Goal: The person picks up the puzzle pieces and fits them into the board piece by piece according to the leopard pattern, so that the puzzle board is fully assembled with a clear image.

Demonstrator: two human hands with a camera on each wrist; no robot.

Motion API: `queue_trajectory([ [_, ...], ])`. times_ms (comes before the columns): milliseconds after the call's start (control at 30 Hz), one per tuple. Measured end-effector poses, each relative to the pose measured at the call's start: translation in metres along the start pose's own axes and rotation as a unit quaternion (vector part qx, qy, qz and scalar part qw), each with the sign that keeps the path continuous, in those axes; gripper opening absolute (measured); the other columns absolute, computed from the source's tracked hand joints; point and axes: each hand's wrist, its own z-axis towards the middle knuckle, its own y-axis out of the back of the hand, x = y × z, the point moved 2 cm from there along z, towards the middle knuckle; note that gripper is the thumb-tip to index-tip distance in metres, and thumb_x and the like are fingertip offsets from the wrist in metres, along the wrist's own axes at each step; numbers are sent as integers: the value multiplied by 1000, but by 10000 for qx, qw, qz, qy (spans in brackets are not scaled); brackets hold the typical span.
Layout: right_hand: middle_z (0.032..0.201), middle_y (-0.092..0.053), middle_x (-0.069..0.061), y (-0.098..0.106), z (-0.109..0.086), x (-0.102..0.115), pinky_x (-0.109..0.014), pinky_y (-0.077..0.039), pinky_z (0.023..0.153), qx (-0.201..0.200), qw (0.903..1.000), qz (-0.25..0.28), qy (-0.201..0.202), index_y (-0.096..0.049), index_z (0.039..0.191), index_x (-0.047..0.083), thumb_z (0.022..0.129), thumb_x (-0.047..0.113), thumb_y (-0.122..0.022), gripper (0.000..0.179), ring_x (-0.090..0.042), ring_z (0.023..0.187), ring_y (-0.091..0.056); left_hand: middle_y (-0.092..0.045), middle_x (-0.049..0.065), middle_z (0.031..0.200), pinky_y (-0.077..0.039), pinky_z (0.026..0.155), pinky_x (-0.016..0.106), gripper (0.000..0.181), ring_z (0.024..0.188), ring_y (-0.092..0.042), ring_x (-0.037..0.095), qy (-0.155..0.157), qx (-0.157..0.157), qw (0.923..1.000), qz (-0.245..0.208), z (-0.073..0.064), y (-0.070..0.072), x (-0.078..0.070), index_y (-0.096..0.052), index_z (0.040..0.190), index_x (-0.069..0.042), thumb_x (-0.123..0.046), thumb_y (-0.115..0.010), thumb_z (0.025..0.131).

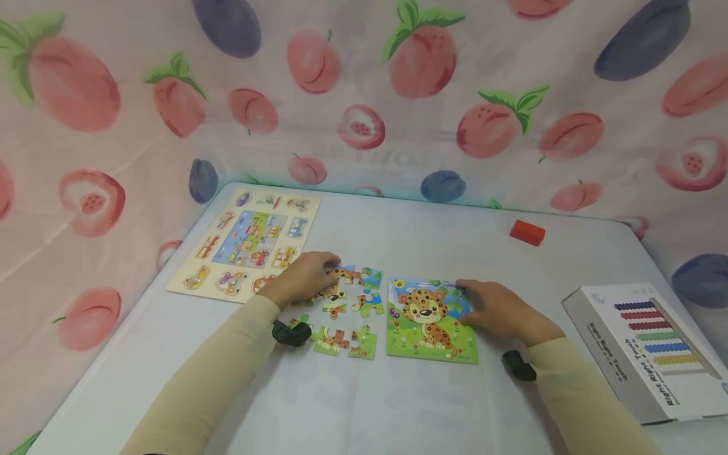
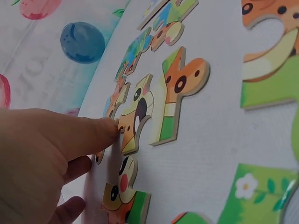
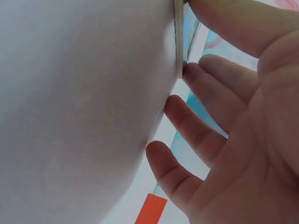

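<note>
Loose leopard jigsaw pieces (image 1: 332, 341) lie on the white table in a rough square. My left hand (image 1: 307, 275) reaches in at their upper side. Its thumb and fingers pinch an orange spotted jigsaw piece (image 2: 122, 86) along the far edge, the thumb partly covering it. Beside it lie the leopard's eye piece (image 2: 140, 105) and an ear piece (image 2: 180, 88). A finished leopard picture board (image 1: 432, 328) lies flat to the right of the pieces. My right hand (image 1: 503, 309) holds it by the upper right corner, with the thumb at the right edge and a fingertip at the corner (image 3: 181, 70).
A wooden vehicle peg board (image 1: 184, 262) lies at the back left. One red block (image 1: 527, 232) sits at the back right. A white box (image 1: 608, 341) with a picture of coloured beads stands at the right. Fruit-patterned cloth (image 1: 364, 76) hangs behind the table.
</note>
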Motion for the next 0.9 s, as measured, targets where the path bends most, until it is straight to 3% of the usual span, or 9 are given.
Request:
queue_trajectory([
  [233,144,-50,-23,-1,-2,0,-63,-34,106,-32,10000,18,84,-47,147,0,85,21,-81,73,-47,133,-41,-57,13,139,-49,84,40,45,87,-61,22,-69,101,9998,171,0,1,-1,-57,140,-6,-21,-64,98],
  [500,143,-50,-24,-2,-2,1,-62,-35,106,-36,9999,-52,82,-47,146,0,85,22,-81,73,-47,133,-42,-60,13,136,-46,100,44,46,125,-55,30,-530,231,9959,691,0,7,-3,-54,142,-2,-17,-62,99],
  [700,142,-51,-24,-1,-1,1,-63,-35,105,-81,9999,-97,107,-47,146,0,85,21,-81,73,-47,131,-43,-59,13,137,-39,108,44,44,131,-51,30,-626,263,9957,627,1,10,-6,-56,139,-2,-14,-64,98],
  [900,143,-50,-24,1,-1,0,-62,-34,106,-85,9998,-105,112,-47,146,0,85,21,-80,73,-47,133,-42,-61,15,133,-41,106,45,40,128,-53,32,-845,170,9937,722,3,10,-5,-59,135,1,-13,-62,98],
])
